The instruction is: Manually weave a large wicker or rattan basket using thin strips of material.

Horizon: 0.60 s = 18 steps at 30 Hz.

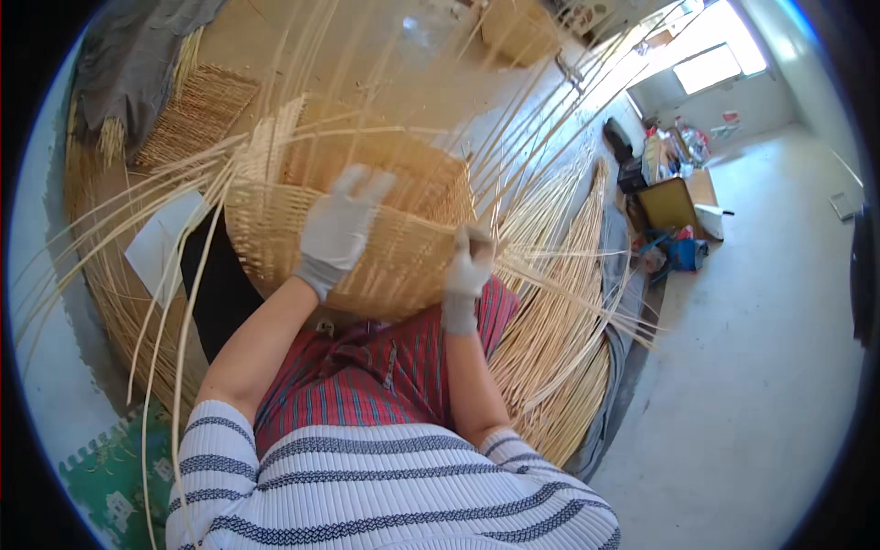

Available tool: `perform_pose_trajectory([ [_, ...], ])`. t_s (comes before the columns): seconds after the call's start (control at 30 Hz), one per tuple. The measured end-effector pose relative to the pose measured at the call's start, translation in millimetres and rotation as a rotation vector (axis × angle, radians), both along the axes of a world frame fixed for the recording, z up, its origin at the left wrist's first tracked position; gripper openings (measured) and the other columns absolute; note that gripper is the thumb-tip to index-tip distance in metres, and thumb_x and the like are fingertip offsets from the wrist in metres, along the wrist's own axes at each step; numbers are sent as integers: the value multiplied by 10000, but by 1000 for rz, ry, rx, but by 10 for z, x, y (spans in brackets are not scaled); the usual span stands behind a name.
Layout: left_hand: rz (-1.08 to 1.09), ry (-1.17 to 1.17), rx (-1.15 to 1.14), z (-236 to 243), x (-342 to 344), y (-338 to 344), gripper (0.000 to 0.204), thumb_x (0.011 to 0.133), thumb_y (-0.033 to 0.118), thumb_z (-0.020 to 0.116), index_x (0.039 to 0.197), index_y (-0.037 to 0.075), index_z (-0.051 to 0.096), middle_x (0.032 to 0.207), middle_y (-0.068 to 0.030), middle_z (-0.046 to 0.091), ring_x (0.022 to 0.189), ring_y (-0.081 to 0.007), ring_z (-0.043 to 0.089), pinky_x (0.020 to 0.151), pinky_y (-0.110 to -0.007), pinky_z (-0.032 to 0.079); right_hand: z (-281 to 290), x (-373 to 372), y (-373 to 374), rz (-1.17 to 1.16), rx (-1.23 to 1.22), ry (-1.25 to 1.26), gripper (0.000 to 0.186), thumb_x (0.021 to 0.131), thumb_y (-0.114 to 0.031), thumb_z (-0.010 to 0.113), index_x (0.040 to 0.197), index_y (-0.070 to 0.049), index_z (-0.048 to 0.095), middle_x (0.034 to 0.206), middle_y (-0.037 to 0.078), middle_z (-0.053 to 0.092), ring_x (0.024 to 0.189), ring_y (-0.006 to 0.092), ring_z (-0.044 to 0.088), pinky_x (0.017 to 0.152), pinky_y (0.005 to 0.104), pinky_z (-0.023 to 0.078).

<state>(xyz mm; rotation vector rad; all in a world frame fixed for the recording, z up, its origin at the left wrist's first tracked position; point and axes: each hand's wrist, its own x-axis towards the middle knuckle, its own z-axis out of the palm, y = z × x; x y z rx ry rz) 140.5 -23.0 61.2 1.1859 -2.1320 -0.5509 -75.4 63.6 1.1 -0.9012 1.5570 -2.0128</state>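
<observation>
A half-woven wicker basket (403, 266) rests on my lap, tilted, with long loose strands fanning out from its rim on both sides and at the far side. Both hands wear pale grey-white work gloves. My left hand (337, 229) lies against the near wall at the rim, fingers stretched upward and somewhat smeared by motion. At the right corner of the rim, my right hand (469, 268) is closed, its fingertips pinching wicker strands (536, 263) that run out to the right.
A large bundle of wicker rods (559, 367) lies on the floor at my right. A flat woven panel (200, 110) is at the far left, beside a grey cloth (137, 69). A cardboard box (521, 29) stands at the back. Assorted clutter (674, 197) sits to the right.
</observation>
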Motion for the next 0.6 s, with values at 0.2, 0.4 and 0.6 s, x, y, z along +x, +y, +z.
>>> perform_pose_trajectory([
  [0.2, -104, -319, -84, -151, -481, 413, 686, 869, 103, 610, 1499, 300, 426, 1294, -176, 518, 838, -338, 644, 765, -434, 531, 1024, -134, -620, -183, -41, 994, 473, 958, -8, 511, 1425, -65, 469, 1145, 114, 652, 1085, 230, 642, 895, 337, 522],
  [0.4, -229, -225, -404, -69, -703, 271, 718, 857, 82, 600, 1527, 209, 377, 1278, -185, 519, 941, -312, 617, 851, -435, 510, 287, -904, 453, -159, -6, 72, 530, 901, -7, 619, 1406, -70, 468, 1007, 143, 691, 970, 253, 673, 894, 385, 544],
  [0.6, -215, -488, -351, -63, -1502, 709, 623, 911, 86, 523, 1511, 203, 401, 1072, -114, 558, 926, -230, 621, 760, -362, 491, 1067, -1030, 266, -703, 407, 1248, 464, 906, -25, 641, 1351, 21, 519, 1190, 176, 667, 1119, 296, 626, 994, 361, 484],
])
